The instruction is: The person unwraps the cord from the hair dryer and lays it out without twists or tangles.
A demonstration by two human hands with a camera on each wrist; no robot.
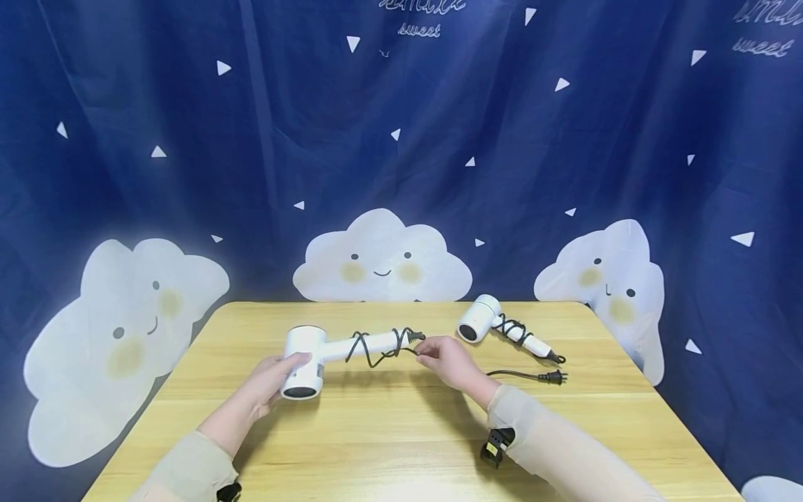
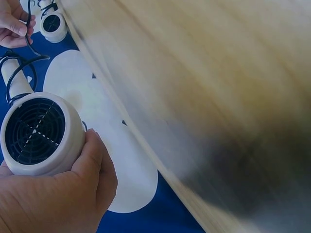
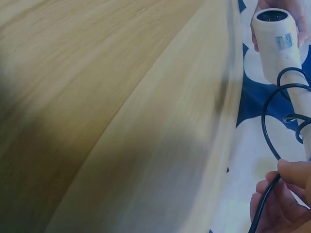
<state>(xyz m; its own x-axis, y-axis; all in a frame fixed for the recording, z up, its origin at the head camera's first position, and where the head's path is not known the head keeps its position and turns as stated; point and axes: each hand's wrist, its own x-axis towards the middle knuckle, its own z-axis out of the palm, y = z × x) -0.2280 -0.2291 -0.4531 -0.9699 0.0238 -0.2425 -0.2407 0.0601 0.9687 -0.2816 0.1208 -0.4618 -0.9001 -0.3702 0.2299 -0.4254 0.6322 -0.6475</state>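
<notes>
A white hair dryer (image 1: 305, 348) is gripped round its barrel by my left hand (image 1: 268, 382), its handle pointing right. In the left wrist view the dark round grille (image 2: 35, 131) faces the camera, above my left hand (image 2: 58, 194). Loose loops of black cord (image 1: 376, 359) lie round the handle. Just beyond the handle's end my right hand (image 1: 448, 361) pinches the cord between thumb and fingers; the right wrist view shows the cord (image 3: 265, 201) crossing my right hand (image 3: 286, 199). From there it runs to a plug (image 1: 553, 377) at the right.
A second white hair dryer (image 1: 479, 318), black cord wound round its handle, lies at the back right of the wooden table (image 1: 351, 446). Behind the table's back edge hangs a blue curtain (image 1: 351, 139) with clouds and triangles.
</notes>
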